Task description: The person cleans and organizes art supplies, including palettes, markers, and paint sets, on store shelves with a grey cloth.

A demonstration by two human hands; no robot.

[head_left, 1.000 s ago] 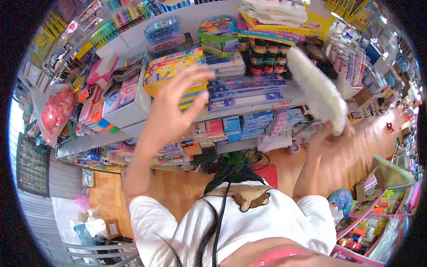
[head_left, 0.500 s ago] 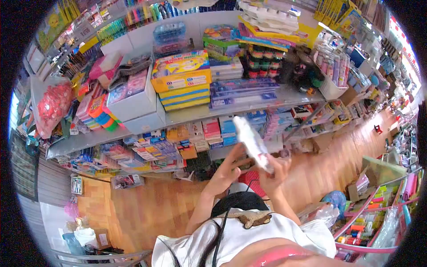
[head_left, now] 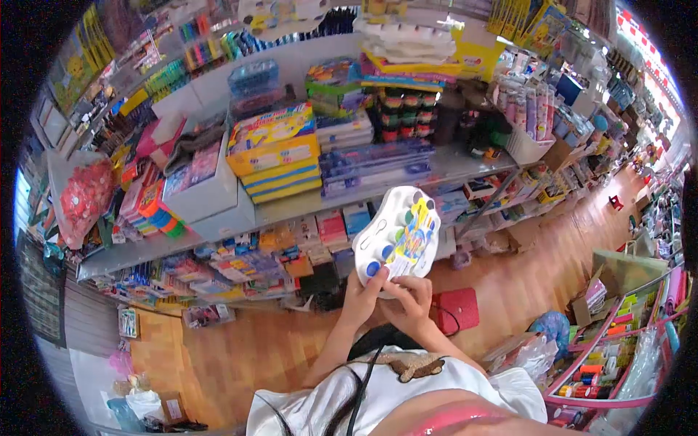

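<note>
A white scalloped paint palette (head_left: 396, 236) with coloured round wells and a printed label is held up in front of the shelf, its face toward me. My left hand (head_left: 361, 296) grips its lower left edge, the thumb lying on the front near a blue well. At the bottom edge, my right hand (head_left: 408, 301) has its fingers bent against the label. Both hands are close together and partly cover the palette's lower rim.
Behind the palette runs a grey shelf (head_left: 291, 211) with yellow boxes (head_left: 275, 149), blue packs and a stack of white trays (head_left: 407, 45). A red mat (head_left: 458, 311) lies on the wooden floor. A pink-edged rack (head_left: 567, 400) stands at the right.
The palette has turned from nearly edge-on to face me and moved slightly left. My left hand has come up to grip it, and my right hand has shifted left along its bottom.
</note>
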